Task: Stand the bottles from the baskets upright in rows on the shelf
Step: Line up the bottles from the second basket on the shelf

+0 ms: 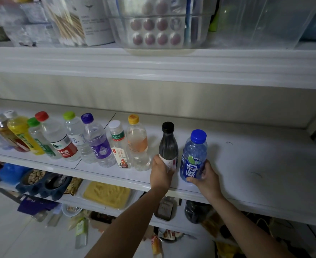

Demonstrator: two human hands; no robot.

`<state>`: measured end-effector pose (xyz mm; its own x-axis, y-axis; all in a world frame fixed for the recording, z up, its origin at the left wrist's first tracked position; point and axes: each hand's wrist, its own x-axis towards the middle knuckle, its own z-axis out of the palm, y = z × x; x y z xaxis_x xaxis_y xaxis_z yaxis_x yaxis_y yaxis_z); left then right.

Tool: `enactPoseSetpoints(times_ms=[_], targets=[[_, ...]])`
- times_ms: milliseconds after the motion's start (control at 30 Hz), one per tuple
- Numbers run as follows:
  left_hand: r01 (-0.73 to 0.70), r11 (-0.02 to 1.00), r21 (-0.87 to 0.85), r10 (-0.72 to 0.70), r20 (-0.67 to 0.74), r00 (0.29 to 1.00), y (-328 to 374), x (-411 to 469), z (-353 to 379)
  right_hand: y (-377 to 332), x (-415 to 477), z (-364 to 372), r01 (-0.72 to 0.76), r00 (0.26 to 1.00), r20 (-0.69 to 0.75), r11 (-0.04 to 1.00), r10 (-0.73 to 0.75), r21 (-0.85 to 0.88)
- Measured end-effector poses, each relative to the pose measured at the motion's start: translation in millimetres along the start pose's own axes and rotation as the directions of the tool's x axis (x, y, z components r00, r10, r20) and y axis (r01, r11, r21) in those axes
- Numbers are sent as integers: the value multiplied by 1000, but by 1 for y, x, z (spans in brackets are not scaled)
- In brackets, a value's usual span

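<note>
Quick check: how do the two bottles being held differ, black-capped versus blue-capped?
The black-capped bottle is dark and slim; the blue-capped bottle is translucent blue and wider. The black-capped bottle's label is pale, the blue-capped bottle's blue with white characters. The left hand grips the black-capped bottle, the right hand the blue-capped bottle. Both are upright on the shelf, side by side.

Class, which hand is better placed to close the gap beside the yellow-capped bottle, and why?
Left. The left hand grips the dark bottle bordering that gap; the right hand holds the blue bottle farther right.
</note>
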<state>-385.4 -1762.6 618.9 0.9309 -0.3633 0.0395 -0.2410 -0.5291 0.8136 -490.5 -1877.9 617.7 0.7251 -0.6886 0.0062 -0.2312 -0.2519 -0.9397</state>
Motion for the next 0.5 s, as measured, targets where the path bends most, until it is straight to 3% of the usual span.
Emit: enactPoseSetpoints(times_ms=[500], targets=[[21, 998, 53, -21, -9, 1000, -3, -5, -3, 1, 3, 2, -5, 1000, 19, 999, 5, -38]])
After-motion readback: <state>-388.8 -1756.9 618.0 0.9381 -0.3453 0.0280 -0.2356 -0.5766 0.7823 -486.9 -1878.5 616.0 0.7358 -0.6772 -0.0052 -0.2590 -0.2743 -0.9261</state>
